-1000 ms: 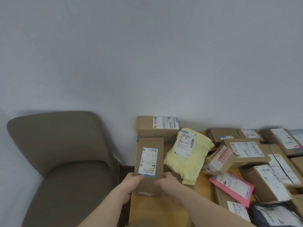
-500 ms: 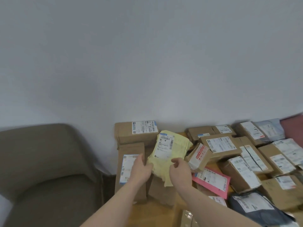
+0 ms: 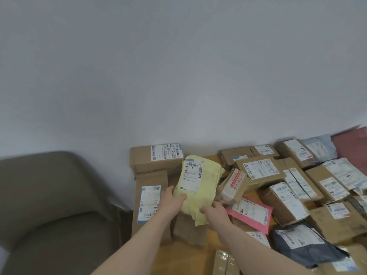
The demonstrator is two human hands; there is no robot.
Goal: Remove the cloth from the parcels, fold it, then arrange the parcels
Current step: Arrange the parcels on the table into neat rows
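A yellow soft parcel with a white label lies among the parcels on the wooden table. My left hand grips its lower left edge and my right hand holds its lower right corner. A tall brown parcel with a blue-edged label lies just left of my left hand. Behind it lies a wide brown box against the wall. A pink cloth shows at the far right edge.
Several brown boxes crowd the table's right half, with a pink mailer and a dark grey bag in front. An olive-grey chair stands left of the table. A plain wall rises behind.
Both hands left the tall brown parcel, moved right and took hold of the yellow parcel. My view turned right, bringing more parcels and the pink cloth into sight.
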